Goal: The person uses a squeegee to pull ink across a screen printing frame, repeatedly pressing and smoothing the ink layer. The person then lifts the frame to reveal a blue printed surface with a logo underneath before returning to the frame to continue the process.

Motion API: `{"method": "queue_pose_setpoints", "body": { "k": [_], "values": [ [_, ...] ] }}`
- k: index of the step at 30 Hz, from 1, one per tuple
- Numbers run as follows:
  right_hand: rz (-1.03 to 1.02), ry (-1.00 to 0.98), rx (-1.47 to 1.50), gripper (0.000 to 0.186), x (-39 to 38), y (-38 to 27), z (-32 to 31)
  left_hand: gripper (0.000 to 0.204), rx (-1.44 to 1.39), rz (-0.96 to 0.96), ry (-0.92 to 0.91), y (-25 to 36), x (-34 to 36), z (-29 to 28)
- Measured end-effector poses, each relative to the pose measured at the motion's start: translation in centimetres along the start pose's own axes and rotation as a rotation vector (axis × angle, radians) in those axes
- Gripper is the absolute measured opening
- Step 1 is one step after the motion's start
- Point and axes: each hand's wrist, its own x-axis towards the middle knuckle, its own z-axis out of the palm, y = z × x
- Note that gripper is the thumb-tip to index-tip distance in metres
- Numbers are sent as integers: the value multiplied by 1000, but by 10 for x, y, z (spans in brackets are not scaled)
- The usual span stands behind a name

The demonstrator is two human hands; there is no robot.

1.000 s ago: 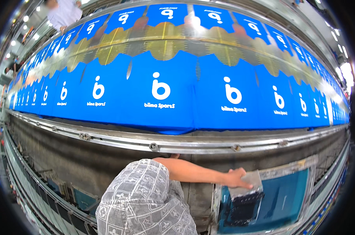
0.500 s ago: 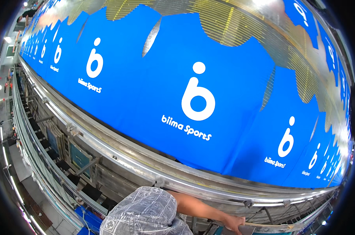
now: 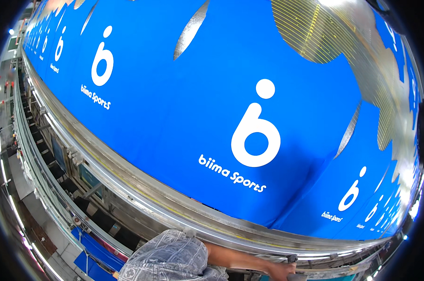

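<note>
My right hand [image 3: 282, 270] is at the lower edge, its bare forearm reaching out of a grey patterned sleeve [image 3: 169, 255]. Its fingers curl round the grey end of a flat screen frame [image 3: 326, 270] with teal mesh, partly cut off by the picture's edge. My left hand is out of view. Beyond the arm, a blue cut fabric panel [image 3: 193, 117] with a white printed emblem lies flat on a long table [image 3: 310, 33]. A shadow falls across its right part, near the seam with the neighbouring panel.
A metal rail [image 3: 141, 206] runs along the table's near edge, with small clamps on it. More printed blue panels [image 3: 352, 206] stretch away on both sides. Framed screens [image 3: 86, 177] stand under the table. Blue sheeting [image 3: 90, 267] lies at the lower left.
The view has moved closer to the panels, and the middle emblem sits lower and farther right. The shadow has spread on the fabric. My right hand stays at the frame's end.
</note>
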Motion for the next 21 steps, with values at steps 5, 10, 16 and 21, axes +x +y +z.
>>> {"method": "queue_pose_setpoints", "body": {
  "k": [5,10,16,21],
  "values": [
    [-15,-1,-8,38,1,-13,7,79,13,-26,154,-24,6,20],
    [-16,-6,-14,37,6,-20,10,92,-49,-199,93,-12,-3,11],
    [-17,-20,-22,37,15,-23,15,92,-420,-205,-12,20,-24,-16],
    [-27,-14,-29,36,17,-29,12,90,-213,-219,62,14,-14,-5]
  ]
}}
